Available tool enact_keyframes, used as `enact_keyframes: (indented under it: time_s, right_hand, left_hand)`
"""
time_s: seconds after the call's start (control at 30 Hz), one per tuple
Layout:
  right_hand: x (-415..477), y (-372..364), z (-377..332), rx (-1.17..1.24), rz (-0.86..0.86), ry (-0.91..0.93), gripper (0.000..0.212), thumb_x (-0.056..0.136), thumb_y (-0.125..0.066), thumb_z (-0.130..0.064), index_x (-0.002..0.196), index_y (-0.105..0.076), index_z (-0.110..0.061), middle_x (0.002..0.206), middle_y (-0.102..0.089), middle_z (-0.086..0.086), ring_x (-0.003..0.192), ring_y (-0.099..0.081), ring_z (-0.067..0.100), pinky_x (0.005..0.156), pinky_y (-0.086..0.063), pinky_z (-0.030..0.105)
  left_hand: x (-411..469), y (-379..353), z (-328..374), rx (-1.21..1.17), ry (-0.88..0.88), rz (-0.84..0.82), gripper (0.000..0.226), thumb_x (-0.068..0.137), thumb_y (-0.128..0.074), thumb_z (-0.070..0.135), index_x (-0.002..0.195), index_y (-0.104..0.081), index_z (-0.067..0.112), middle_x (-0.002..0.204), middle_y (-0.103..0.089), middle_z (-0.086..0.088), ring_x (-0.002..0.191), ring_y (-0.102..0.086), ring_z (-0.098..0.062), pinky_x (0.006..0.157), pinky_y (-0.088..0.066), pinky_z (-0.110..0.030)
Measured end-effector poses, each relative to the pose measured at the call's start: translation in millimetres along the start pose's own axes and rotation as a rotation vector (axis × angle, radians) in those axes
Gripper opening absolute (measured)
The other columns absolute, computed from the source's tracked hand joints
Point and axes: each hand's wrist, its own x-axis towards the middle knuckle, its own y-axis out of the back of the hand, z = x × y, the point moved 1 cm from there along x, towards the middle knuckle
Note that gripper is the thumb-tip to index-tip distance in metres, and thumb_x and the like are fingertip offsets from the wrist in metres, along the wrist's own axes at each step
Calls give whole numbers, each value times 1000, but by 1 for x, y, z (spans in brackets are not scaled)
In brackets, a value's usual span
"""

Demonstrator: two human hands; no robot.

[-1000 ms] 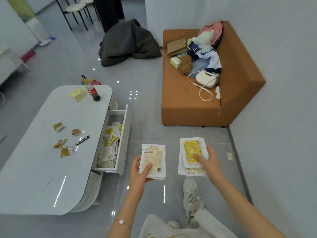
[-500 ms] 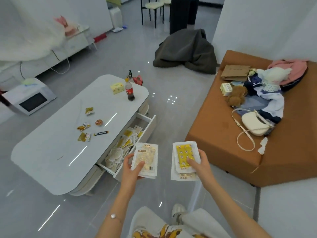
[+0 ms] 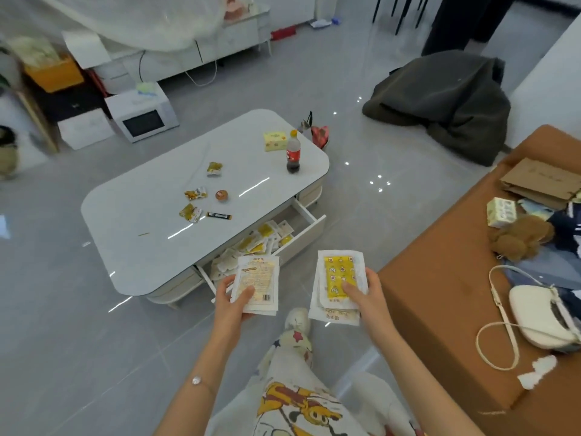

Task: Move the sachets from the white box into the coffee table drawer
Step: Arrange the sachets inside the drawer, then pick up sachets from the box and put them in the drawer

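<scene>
While each hand is clamped on its own bundle, the sachets sit in three places. A pale stack point(image 3: 257, 286) is pinched in the left hand point(image 3: 231, 305), thumb on top and fingers curled beneath. A second stack point(image 3: 339, 284), with a yellow-printed packet uppermost, is pinched the same way in the right hand point(image 3: 366, 297). A loose heap point(image 3: 257, 243) already lies in the open drawer point(image 3: 309, 229). Both held stacks hang over the floor point(image 3: 78, 341) on the near side of the drawer front, the left one closer to it.

The step in hand looks like the carry to the drawer. To do it well, each stack should pass over the front panel and come down close to the heap before the thumb loosens, so the slick packets do not fan out and slide onto the tiles. One hand at a time seems the safer order, left first as it is nearer.

The drawer is pulled out of a glossy white counter point(image 3: 157, 234), which carries a cola bottle point(image 3: 293, 152), a yellow carton point(image 3: 275, 141), a few snack wrappers point(image 3: 195, 194) and a dark stick packet point(image 3: 219, 216). Grey tiles surround it. An orange-brown sofa point(image 3: 440, 294) to the right holds a white handbag point(image 3: 540, 313) and a brown soft toy point(image 3: 518, 236). A dark coat point(image 3: 446, 102) is heaped on the floor beyond, and a white microwave point(image 3: 143, 116) stands on the floor past the counter's far side. Which object is the task's white box I cannot tell.
</scene>
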Motion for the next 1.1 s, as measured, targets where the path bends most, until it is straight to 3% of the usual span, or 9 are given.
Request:
enact_keyframes:
  time_s: [0.1, 0.2, 0.33, 0.43, 0.63, 0.77, 0.87, 0.93, 1.1]
  right_hand:
    - [29, 3, -6, -1, -4, -33, 37, 86, -69, -13, 115, -51, -27, 114, -66, 7, 102, -67, 28, 90, -53, 53]
    - [55, 6, -17, -5, -11, -57, 38, 81, -73, -19, 112, -53, -28, 112, -67, 7, 101, -67, 29, 90, -53, 54]
    - [99, 8, -44, -38, 8, -61, 33, 87, -66, -7, 109, -51, -28, 111, -65, 7, 97, -67, 24, 82, -56, 41]
    - [135, 3, -65, -57, 2, -73, 36, 89, -65, -9, 117, -49, -23, 111, -65, 4, 96, -67, 22, 72, -56, 32]
    - [219, -22, -105, -165, -41, -76, 37, 89, -64, -11, 121, -47, -19, 111, -65, 6, 92, -68, 19, 69, -56, 28]
    - [277, -48, -117, -242, -128, -110, 42, 89, -63, -9, 124, -43, -22, 108, -63, 0, 92, -67, 17, 65, -58, 24]
    - [322, -72, -120, -314, -207, -129, 45, 90, -62, -7, 123, -38, -24, 107, -61, -1, 91, -64, 15, 69, -55, 27]
    - [353, -85, -118, -363, -258, -153, 44, 91, -60, -4, 123, -36, -22, 103, -60, -3, 87, -63, 12, 64, -56, 22]
    - [428, -123, -92, -526, -391, -229, 47, 93, -54, 0, 133, -32, -11, 105, -58, 1, 85, -59, 11, 57, -51, 12]
  left_hand:
    - [27, -11, 6, -12, 21, 28, 47, 89, -64, 9, 128, -41, 20, 117, -63, -7, 93, -69, -26, 76, -59, -48]
    - [58, -25, 14, -33, 41, 45, 50, 90, -63, 8, 132, -39, 19, 120, -60, -8, 95, -68, -27, 66, -61, -40]
    - [101, -49, 35, -73, 66, 52, 48, 90, -62, 7, 130, -39, 21, 118, -60, -6, 92, -68, -25, 61, -60, -34]
    - [135, -61, 51, -109, 73, 63, 50, 90, -62, 7, 131, -39, 20, 114, -63, -4, 88, -69, -22, 60, -60, -34]
    - [194, -73, 76, -129, 66, 102, 48, 90, -62, 5, 130, -40, 17, 112, -62, -3, 89, -68, -23, 60, -60, -30]
    - [222, -75, 77, -159, 71, 211, 45, 89, -63, 5, 127, -42, 18, 112, -62, -4, 92, -67, -23, 62, -59, -31]
    - [238, -73, 66, -209, 99, 320, 42, 89, -64, 5, 121, -42, 22, 112, -61, -4, 95, -67, -27, 71, -59, -42]
    - [247, -72, 51, -259, 135, 396, 42, 89, -63, 5, 120, -41, 23, 112, -62, -4, 96, -66, -28, 76, -58, -45]
    - [276, -66, 7, -413, 266, 599, 43, 91, -62, 7, 125, -39, 20, 113, -61, -7, 90, -66, -22, 65, -57, -35]
